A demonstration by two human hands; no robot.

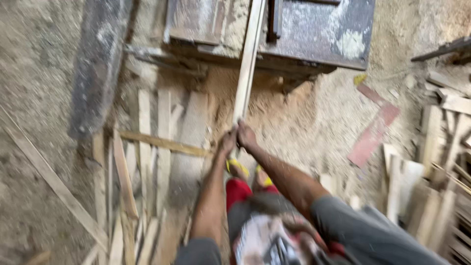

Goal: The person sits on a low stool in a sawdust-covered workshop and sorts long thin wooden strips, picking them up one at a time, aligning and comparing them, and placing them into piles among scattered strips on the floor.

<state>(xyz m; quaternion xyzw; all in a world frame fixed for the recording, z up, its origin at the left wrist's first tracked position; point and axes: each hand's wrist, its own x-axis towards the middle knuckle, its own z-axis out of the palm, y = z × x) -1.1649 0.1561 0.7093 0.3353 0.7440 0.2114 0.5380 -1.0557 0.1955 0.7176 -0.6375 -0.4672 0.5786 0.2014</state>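
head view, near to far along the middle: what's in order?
Yellow footwear → left hand and right hand side by side gripping the near end of the long pale wooden strip → sawdust pile → dusty dark metal machine table.

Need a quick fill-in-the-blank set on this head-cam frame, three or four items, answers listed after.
1. Both hands, left hand and right hand, grip the near end of a long pale ____ strip.
2. The strip's far end lies on a dusty grey metal ____ table.
3. The floor below the table is heaped with ____.
4. Loose wooden offcuts lie to the person's ____.

Missing words: wooden; machine; sawdust; left
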